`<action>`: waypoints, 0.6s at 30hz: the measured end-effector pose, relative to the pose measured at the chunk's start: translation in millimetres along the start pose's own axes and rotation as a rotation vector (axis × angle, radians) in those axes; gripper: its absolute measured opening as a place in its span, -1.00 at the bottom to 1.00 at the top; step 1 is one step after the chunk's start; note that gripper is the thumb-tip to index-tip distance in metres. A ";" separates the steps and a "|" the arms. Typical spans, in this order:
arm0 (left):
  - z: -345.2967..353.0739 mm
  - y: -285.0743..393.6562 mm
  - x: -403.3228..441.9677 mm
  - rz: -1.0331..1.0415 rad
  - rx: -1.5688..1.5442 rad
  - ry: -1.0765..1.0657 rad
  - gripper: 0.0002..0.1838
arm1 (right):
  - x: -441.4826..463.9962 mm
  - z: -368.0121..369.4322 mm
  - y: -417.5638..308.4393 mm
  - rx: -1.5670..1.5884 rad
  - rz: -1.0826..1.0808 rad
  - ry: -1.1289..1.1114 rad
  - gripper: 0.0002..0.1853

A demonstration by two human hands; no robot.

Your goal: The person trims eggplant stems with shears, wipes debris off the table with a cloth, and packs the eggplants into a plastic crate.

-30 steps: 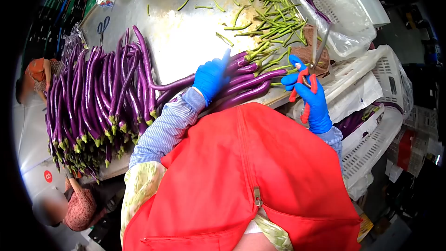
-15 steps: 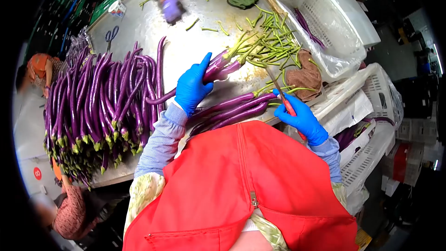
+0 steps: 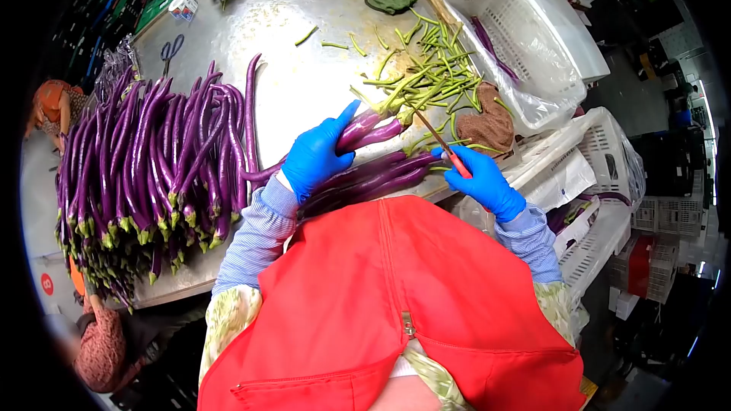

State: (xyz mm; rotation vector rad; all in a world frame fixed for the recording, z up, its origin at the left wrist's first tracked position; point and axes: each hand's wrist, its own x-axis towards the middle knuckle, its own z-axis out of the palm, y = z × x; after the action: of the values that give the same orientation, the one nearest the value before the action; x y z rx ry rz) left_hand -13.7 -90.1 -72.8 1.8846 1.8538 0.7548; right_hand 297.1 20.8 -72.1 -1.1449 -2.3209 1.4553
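Two eggplants [image 3: 379, 134] sit clasped in my left hand [image 3: 312, 154]; my right hand [image 3: 487, 183] grips scissors [image 3: 460, 164] near their stalks [image 3: 397, 94]. Farther out, I see loose stems [image 3: 440, 70] on the table [image 3: 282, 30], and an eggplant pile [image 3: 145, 152] leftward.

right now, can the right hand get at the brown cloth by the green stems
Probably yes: the brown cloth lies just beyond the right hand and nothing bulky seems to stand between, though its grip is on red-handled scissors.

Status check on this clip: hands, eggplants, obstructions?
Left hand gripping eggplants. Right hand on red-handled scissors, blades close to the held eggplants' stems; contact unclear. Loose green pieces clutter the table just beyond.
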 end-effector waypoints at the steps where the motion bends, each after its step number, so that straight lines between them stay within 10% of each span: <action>1: 0.9 -0.2 0.0 0.000 -0.002 -0.002 -0.08 | 0.1 2.4 3.0 -0.009 -0.004 0.007 -0.49; 18: 27.6 9.0 -3.8 0.104 0.410 0.073 -0.14 | 4.2 -22.5 -38.4 0.260 0.388 -0.440 -0.53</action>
State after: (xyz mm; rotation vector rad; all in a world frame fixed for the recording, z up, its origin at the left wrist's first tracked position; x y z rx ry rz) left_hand 10.5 -91.8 -89.1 2.2428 2.0941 0.5070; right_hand 286.0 30.5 -29.9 -1.3609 -2.1363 2.2738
